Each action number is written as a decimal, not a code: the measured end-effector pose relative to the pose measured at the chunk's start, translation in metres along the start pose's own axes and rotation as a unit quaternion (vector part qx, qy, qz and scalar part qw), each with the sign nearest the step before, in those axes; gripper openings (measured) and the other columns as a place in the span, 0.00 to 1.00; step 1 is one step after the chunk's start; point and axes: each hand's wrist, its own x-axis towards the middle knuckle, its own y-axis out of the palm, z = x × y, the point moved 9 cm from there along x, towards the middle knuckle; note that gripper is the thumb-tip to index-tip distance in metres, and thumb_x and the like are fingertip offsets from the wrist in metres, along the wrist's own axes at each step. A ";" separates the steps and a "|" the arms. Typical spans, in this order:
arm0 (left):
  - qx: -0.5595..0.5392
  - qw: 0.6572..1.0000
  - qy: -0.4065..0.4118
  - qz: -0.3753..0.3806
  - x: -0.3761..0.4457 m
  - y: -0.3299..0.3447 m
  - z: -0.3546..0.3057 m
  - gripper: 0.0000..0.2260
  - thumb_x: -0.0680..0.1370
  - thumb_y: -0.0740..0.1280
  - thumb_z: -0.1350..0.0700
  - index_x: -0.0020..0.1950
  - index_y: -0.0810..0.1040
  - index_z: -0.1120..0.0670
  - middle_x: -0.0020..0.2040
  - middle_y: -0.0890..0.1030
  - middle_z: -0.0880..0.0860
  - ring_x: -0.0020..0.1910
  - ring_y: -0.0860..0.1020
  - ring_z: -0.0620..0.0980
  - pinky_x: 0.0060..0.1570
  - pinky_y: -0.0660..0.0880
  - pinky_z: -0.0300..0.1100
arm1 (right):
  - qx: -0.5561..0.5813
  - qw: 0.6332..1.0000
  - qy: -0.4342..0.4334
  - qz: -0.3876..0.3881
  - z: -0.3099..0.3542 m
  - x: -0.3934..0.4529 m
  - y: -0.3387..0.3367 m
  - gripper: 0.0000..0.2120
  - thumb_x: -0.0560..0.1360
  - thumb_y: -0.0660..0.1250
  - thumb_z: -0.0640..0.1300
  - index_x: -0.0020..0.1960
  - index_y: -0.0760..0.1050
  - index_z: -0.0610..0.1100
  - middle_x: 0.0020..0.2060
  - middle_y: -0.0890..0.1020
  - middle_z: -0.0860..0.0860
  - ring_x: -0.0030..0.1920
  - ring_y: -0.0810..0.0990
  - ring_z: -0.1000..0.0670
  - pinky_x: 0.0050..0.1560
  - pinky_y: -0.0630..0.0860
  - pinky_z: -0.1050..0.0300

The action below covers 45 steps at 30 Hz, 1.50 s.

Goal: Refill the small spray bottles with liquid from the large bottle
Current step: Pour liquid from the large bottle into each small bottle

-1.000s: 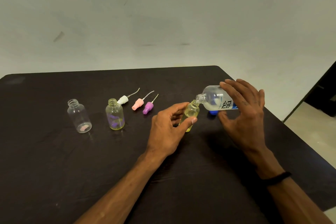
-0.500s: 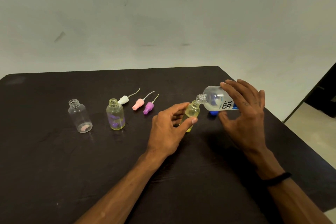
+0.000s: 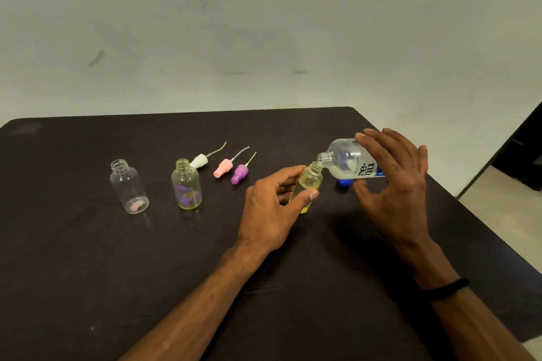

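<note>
Dark and matte, the bench (image 3: 88, 272) stands against a plain pale wall (image 3: 264, 23), with a strip of lighter floor (image 3: 504, 214) off beyond the right hand.

In the head view, the left hand (image 3: 272, 211) pinches a small spray bottle (image 3: 310, 182) between thumb and fingers, holding it upright on the bench. The right hand (image 3: 393, 182) wraps its fingers over the large bottle (image 3: 349, 163), tipped nearly level, its open neck touching the small bottle's mouth. Against half a second ago almost nothing has shifted: the tilt and both grips are the same, so the pour seems to be holding steady, and yellowish liquid already fills most of this small bottle. A blue cap (image 3: 344, 182) lies just under the large bottle.

Further out past the left hand stands a second small bottle (image 3: 186, 184), partly filled, and beyond it an empty clear one (image 3: 129, 187). Between them and the hand lie three spray tops: white (image 3: 200, 160), pink (image 3: 223, 167) and purple (image 3: 240, 174). By my reading, two bottles remain to be finished.
</note>
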 end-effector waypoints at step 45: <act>0.012 1.000 -0.002 0.001 0.001 0.000 0.001 0.20 0.76 0.78 0.55 0.68 0.82 0.48 0.58 0.86 0.42 0.59 0.84 0.40 0.62 0.81 0.43 | -0.004 1.000 -0.006 -0.004 0.004 0.002 -0.002 0.40 0.67 0.80 0.29 0.74 0.72 0.49 0.73 0.76 0.46 0.77 0.66 0.46 0.76 0.52 0.19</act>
